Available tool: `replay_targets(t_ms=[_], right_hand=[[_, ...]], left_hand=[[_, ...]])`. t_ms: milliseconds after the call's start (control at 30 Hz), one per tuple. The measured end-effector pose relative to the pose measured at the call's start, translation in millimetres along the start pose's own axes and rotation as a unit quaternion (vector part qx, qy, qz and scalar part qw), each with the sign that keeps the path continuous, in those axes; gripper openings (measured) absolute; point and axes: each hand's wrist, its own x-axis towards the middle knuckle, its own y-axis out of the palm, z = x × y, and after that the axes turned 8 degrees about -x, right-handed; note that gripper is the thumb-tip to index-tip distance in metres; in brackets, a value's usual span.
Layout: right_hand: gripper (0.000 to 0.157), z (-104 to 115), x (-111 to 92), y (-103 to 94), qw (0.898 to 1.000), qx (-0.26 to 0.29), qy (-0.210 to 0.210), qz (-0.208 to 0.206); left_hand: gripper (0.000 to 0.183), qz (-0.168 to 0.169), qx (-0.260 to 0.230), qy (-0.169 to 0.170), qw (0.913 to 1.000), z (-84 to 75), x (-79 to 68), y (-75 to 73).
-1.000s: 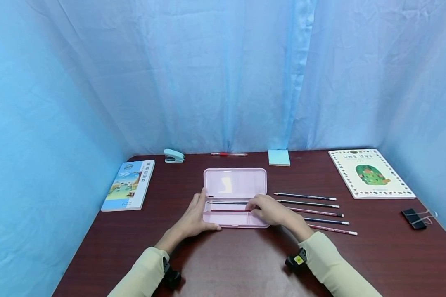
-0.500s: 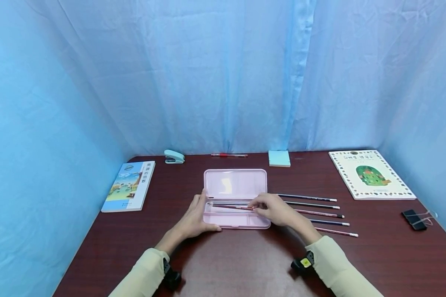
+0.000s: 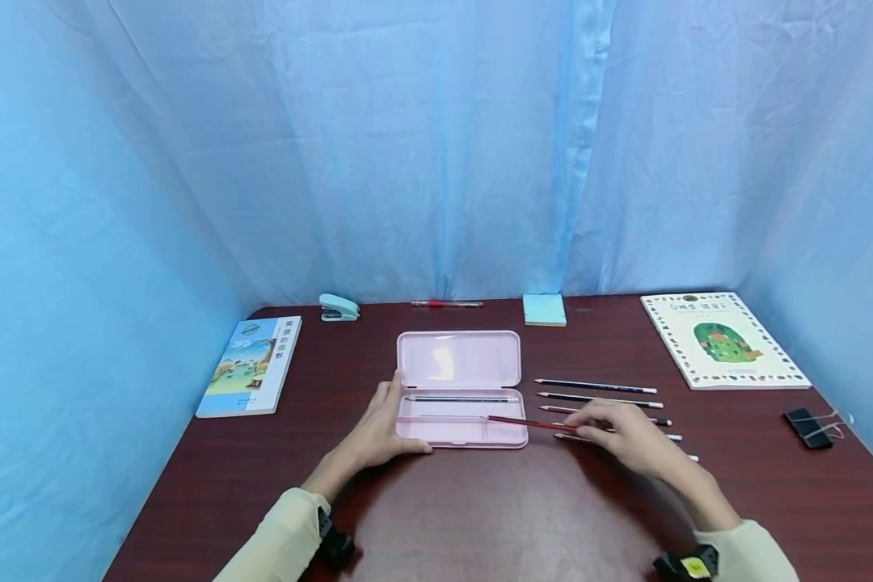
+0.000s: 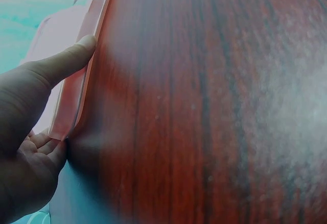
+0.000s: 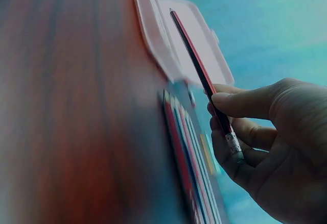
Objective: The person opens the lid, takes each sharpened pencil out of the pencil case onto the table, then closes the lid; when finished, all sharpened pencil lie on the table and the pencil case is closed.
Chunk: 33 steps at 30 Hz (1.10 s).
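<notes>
A pink pencil case (image 3: 460, 357) lies with its lid raised on the table. My left hand (image 3: 380, 427) holds its left end, with the thumb (image 4: 71, 58) on the front edge and the fingers at the side. My right hand (image 3: 622, 436) pinches a red and black pencil (image 5: 196, 63) near its eraser end, between thumb and fingers. In the head view, this pencil's tip points left, over the case's right part. A dark pencil (image 3: 466, 399) rests in the back compartment; whether another lies beside it I cannot tell. Several pencils (image 3: 604, 386) lie in a row to the right, partly behind my right hand.
At the back are a mint stapler (image 3: 339, 307), a red pen (image 3: 447, 304) and a light blue notepad (image 3: 544, 309). Books lie at left (image 3: 250, 365) and right (image 3: 723, 339). A black binder clip (image 3: 809, 428) is at far right. Blue curtains (image 3: 436, 153) surround the table.
My right hand has lifted the red and black pencil out of the case and carried it to the right, towards the row of pencils. My left hand has stayed at the case.
</notes>
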Motion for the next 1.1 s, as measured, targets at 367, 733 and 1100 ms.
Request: replay_targets(t_ms=[367,733,1100], right_hand=[[0.026,-21,-75,-24.5,0.996,-0.043,0.07,-0.03],[0.033,-31,-91,-20.8,0.994,-0.067,0.076,-0.049],[0.035,-34,-90,-19.5,0.99,-0.106,0.072,-0.051]], left_hand=[[0.126,-0.001,-0.004,-0.006,1.0,0.5,-2.0,-1.0],[0.127,0.001,-0.005,-0.014,0.9999,1.7,-0.9,0.2],[0.127,0.002,-0.004,-0.009,1.0,-0.8,-0.8,-0.1]])
